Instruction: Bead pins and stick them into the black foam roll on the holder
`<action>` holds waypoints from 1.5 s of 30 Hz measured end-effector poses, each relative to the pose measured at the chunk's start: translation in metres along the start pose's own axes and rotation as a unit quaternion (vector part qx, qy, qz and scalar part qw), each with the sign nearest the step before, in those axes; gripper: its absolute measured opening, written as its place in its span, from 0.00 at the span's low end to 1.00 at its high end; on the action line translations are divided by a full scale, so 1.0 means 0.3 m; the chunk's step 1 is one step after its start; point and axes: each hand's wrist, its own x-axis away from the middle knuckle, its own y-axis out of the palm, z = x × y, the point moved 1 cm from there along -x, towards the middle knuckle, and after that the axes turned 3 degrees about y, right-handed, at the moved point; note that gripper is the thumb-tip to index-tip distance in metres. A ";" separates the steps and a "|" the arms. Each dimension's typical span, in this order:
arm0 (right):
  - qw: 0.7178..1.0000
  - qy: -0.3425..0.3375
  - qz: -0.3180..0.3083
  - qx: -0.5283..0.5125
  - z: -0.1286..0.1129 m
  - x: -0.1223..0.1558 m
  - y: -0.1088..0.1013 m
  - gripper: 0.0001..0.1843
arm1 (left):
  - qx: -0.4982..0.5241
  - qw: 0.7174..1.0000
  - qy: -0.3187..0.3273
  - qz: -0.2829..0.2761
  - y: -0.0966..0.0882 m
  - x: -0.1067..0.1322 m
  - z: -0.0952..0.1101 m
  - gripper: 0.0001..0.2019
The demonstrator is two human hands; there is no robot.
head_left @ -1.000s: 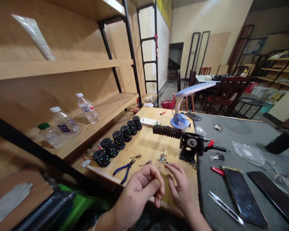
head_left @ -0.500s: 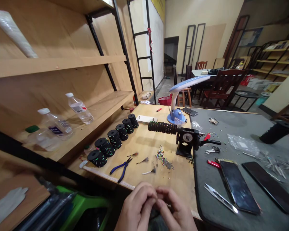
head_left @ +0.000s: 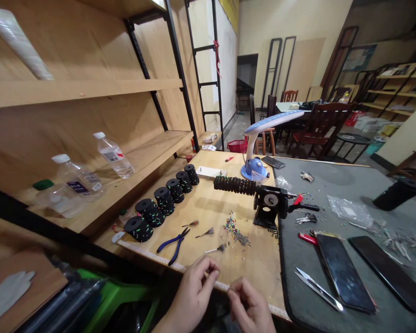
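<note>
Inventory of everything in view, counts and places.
flecked spools: 6, black with coloured flecks, in a row on the wooden bench
bristly coil: 1, black, on a crank device at the bench's edge
desk lamp: 1, blue and white, on the bench
pliers: 1, blue handles, on the bench
small pieces: one heap, multicoloured, on the bench
measuring tape: 1, white, along the bench's near edge
plastic bottles: 3, clear, on the shelf
snips: 1, silver, on the grey mat
glossy panels: 2, black, on the mat
left hand: 1, over the tape
right hand: 1, beside it, fingers pinched
</note>
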 end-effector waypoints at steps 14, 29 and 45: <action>0.957 0.134 0.132 -0.219 0.052 -0.005 0.003 0.27 | -0.196 0.978 -0.059 0.032 0.115 -0.177 -0.204 0.10; 0.957 0.184 0.089 -0.206 0.121 -0.022 0.033 0.27 | 0.451 0.845 -0.284 -0.042 0.134 0.085 -0.105 0.14; 0.960 0.184 0.068 -0.199 0.105 -0.012 0.053 0.27 | 0.320 0.915 -0.229 -0.085 0.140 0.088 -0.084 0.14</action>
